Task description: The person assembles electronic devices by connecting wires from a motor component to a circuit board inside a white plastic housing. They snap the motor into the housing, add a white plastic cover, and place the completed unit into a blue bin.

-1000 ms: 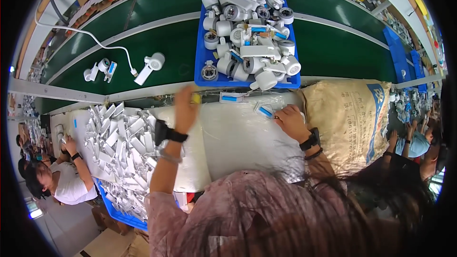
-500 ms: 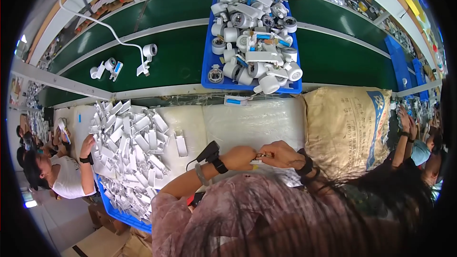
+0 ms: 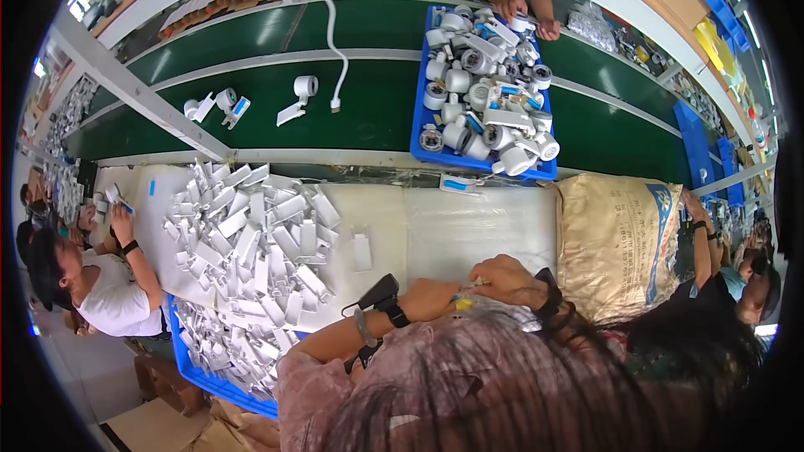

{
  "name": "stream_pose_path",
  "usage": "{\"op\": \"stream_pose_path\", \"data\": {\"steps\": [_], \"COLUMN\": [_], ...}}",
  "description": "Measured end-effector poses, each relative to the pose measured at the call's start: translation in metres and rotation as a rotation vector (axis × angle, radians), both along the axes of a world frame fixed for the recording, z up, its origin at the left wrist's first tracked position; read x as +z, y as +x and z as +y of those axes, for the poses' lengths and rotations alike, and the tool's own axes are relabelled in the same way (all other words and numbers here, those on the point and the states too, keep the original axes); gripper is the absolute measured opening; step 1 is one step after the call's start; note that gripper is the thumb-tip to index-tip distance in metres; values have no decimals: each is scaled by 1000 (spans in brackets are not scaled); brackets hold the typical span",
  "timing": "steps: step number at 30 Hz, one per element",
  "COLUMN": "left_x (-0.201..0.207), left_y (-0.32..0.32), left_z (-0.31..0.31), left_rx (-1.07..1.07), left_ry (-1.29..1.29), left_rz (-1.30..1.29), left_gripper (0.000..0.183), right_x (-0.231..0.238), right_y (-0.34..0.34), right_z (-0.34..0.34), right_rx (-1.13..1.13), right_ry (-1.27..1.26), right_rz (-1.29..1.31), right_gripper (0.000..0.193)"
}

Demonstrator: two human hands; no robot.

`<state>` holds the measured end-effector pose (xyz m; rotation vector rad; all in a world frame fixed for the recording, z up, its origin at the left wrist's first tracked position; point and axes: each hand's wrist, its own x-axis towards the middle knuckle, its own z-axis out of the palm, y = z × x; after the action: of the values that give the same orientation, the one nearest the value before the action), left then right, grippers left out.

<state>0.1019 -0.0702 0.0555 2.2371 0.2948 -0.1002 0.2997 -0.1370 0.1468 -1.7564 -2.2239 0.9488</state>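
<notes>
My left hand [image 3: 430, 298] and my right hand [image 3: 507, 281] meet close to my body at the near edge of the table. Between their fingertips is a small light piece with a yellow part [image 3: 463, 304], mostly hidden by the fingers. My left fingers are pinched on it. The right fingers are closed beside it, and what they grip is too small to make out. To the left lies a big heap of white plastic housings [image 3: 251, 238], with a single white housing [image 3: 362, 252] apart from it on the pale table cover [image 3: 381, 218].
A blue tray [image 3: 416, 130] piled with white round-headed units stands on the green conveyor [image 3: 360, 130]. A brown sack [image 3: 615, 243] lies right of my hands. Lower left, a blue bin [image 3: 222, 389] holds more housings. A white cable [image 3: 333, 42] hangs down. Co-workers sit left, right and opposite.
The whole view has shifted, so the tray and heap appear farther right. My hands stay together, and more of the yellow part shows. The left co-worker's hand has left the heap.
</notes>
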Motion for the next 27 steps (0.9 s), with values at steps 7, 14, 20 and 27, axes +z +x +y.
{"op": "stream_pose_path", "data": {"steps": [7,14,20,27], "left_x": [9,22,70,76], "left_y": [-56,-62,-42,-15], "left_z": [36,73,76,60], "left_rx": [361,387,537,639], "left_ry": [-832,-1377,-1181,-1086], "left_rz": [30,-363,-468,-379], "left_gripper": [34,24,26,30], "right_x": [-5,8,3,7], "right_y": [-66,-102,-81,-47], "right_z": [1,18,28,26], "right_rx": [-15,-447,-677,-494], "right_ry": [126,457,618,748], "right_rz": [-147,-152,151,245], "right_gripper": [25,24,24,27]}}
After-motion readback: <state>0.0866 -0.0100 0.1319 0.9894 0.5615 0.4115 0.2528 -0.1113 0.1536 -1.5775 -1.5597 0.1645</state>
